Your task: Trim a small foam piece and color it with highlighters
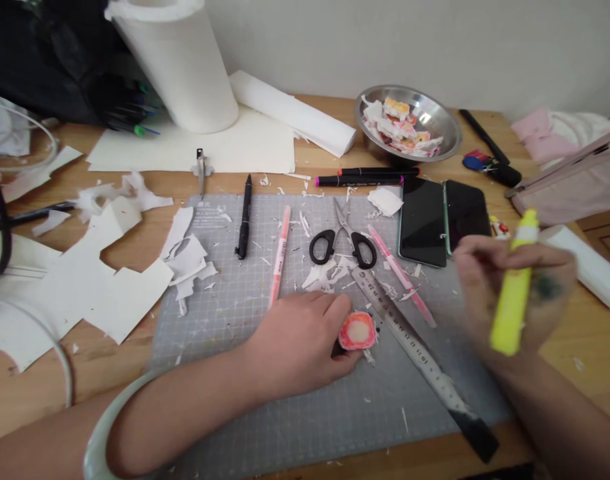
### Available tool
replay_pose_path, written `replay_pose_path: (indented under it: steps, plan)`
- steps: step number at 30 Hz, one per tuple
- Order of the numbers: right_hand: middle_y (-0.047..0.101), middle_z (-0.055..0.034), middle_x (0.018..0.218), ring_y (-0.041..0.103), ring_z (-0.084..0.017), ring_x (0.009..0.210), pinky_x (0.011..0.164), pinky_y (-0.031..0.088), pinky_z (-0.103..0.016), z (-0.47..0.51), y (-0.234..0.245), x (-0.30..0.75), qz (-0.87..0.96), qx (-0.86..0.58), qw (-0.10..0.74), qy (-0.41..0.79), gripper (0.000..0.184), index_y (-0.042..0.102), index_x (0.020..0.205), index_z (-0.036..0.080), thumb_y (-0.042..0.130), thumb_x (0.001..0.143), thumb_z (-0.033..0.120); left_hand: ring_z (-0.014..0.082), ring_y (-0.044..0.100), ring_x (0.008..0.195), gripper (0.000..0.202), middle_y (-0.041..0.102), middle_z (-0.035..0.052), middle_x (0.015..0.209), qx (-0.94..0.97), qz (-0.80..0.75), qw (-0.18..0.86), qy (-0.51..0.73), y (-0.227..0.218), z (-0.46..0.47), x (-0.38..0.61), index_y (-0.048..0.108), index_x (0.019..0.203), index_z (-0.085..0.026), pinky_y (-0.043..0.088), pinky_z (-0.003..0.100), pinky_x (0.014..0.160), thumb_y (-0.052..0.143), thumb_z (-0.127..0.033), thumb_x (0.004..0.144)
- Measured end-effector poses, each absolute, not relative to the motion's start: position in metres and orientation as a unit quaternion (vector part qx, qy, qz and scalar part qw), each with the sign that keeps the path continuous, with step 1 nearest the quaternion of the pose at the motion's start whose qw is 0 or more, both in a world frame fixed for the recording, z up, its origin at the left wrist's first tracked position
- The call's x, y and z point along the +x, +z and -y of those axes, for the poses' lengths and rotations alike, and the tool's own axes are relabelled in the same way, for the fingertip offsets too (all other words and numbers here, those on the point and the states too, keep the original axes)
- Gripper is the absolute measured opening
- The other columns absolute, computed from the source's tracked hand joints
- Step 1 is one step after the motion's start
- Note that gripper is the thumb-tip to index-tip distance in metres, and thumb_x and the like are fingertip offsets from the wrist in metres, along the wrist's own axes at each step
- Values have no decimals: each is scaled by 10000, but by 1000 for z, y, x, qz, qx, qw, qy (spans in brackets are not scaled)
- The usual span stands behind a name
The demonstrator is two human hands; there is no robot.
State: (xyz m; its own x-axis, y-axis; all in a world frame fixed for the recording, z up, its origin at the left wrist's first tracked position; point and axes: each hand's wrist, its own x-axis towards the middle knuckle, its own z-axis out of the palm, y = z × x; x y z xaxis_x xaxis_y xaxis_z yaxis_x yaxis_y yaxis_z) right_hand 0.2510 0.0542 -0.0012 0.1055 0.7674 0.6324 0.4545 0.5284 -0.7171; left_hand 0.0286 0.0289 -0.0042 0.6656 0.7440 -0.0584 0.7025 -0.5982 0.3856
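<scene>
My left hand (305,340) rests low over the grey cutting mat (235,413), its fingers closed around a small paper piece (359,331) coloured red and orange around a pale centre. Raised at the right, my right hand (515,300) grips a yellow highlighter (515,293) and is blurred by motion. Between the hands lies a steel ruler (415,347), slanting across the mat. Black-handled scissors (342,237) sit just beyond the left hand, among white paper scraps. A pink-orange highlighter (281,257) and a pink pen (402,277) lie to either side of them.
A steel bowl (447,133) of coloured paper pieces stands at the back near two markers (359,181). Phone-like dark slabs (422,220) lie at the mat's right edge. Cut white paper (119,287) covers the left side. A large paper roll (185,67) stands behind.
</scene>
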Motion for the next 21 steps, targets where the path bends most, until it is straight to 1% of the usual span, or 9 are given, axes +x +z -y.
replay_pose_path:
  steps: [3, 4, 5, 7, 9, 11, 15, 19, 21]
  plan:
    - [616, 53, 708, 563, -90, 625, 607, 426, -233, -60, 1, 261, 572, -446, 675, 136, 180, 497, 881, 232, 550, 790, 86, 219, 633, 678, 233, 636, 10, 727, 891, -406, 198, 50, -4, -29, 29, 516, 817, -182, 470, 314, 549, 569, -406, 777]
    - [606, 45, 678, 551, -99, 594, 566, 420, -237, -58, 2, 261, 584, -446, 658, 163, 124, 533, 912, 239, 472, 856, 147, 222, 635, 685, 245, 639, 11, 731, 890, -406, 201, 50, -4, -28, 29, 516, 816, -183, 473, 317, 557, 575, -416, 770]
    - [600, 31, 661, 533, -105, 563, 527, 413, -242, -54, 3, 260, 631, -447, 600, 203, 184, 563, 937, 243, 380, 915, 236, 226, 636, 693, 261, 643, 13, 737, 889, -407, 204, 50, -4, -28, 29, 518, 820, -184, 477, 321, 566, 579, -432, 763]
    - [578, 11, 589, 510, -110, 500, 478, 413, -251, -44, 6, 255, 716, -427, 488, 259, 296, 633, 836, 210, 377, 919, 333, 238, 638, 709, 310, 653, 19, 756, 884, -413, 214, 52, -5, -28, 29, 522, 846, -183, 484, 334, 582, 581, -472, 750]
    - [573, 5, 562, 523, -103, 494, 486, 434, -239, -35, 8, 247, 812, -361, 377, 260, 318, 641, 778, 185, 373, 914, 289, 247, 639, 717, 339, 659, 26, 769, 880, -417, 223, 51, -5, -28, 29, 525, 877, -180, 487, 344, 587, 573, -489, 747]
    - [581, 10, 550, 535, -88, 496, 501, 445, -210, -29, 8, 241, 858, -317, 314, 253, 274, 632, 762, 176, 386, 885, 181, 246, 639, 720, 305, 657, 27, 769, 881, -414, 223, 49, -5, -28, 29, 523, 882, -179, 486, 341, 584, 559, -457, 763]
    - [608, 17, 579, 540, -75, 511, 510, 438, -187, -27, 5, 237, 862, -316, 285, 277, 225, 613, 749, 183, 421, 816, 87, 227, 633, 684, 223, 636, 19, 719, 888, -404, 215, 52, -3, -29, 29, 513, 830, -184, 479, 321, 563, 544, -401, 783]
    - [572, 32, 552, 512, -72, 493, 511, 431, -188, -28, 2, 241, 856, -278, 296, 320, 235, 585, 752, 190, 385, 854, 118, 236, 638, 688, 212, 639, 28, 718, 885, -407, 224, 41, -2, -29, 30, 510, 806, -185, 489, 331, 573, 539, -394, 790]
    - [589, 10, 604, 530, -89, 542, 530, 442, -202, -30, 0, 242, 866, -291, 311, 260, 179, 600, 838, 182, 425, 875, 173, 254, 647, 714, 264, 652, 42, 746, 878, -413, 238, 41, -1, -29, 30, 512, 834, -182, 501, 348, 600, 555, -434, 772]
